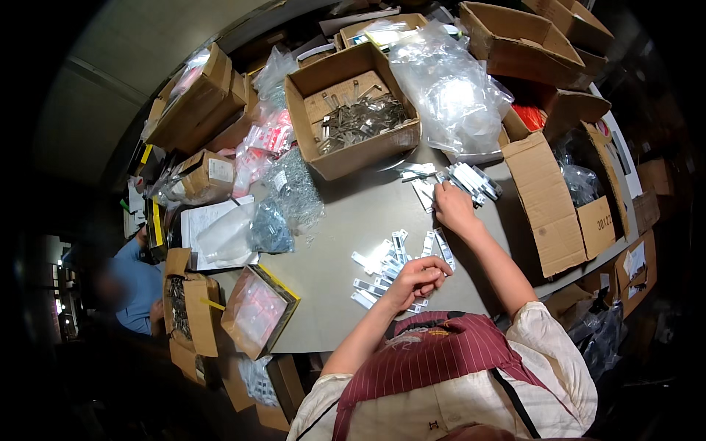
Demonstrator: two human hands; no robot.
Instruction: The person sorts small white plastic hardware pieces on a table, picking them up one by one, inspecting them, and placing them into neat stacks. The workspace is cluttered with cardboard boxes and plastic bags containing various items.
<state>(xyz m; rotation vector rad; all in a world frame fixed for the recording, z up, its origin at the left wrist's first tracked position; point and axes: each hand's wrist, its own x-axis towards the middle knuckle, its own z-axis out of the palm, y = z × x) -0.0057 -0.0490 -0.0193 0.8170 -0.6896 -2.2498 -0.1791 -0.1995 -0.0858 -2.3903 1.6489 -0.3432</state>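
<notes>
The right forearm [504,268] stretches over the worktop [338,213], slanting inward from the near edge; the right hand [454,206] points toward the far edge, back uppermost, fingertips lowered. The left forearm [358,342] angles rightward, the left hand [419,281] nearer the near edge, fingers curled, pointing right. Both hands' grips are unclear.

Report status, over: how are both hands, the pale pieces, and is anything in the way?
Right hand at far pile, left hand at near pile; grips unclear. Pale pieces loose in both piles. Open carton farther back, blocking neither hand.
</notes>
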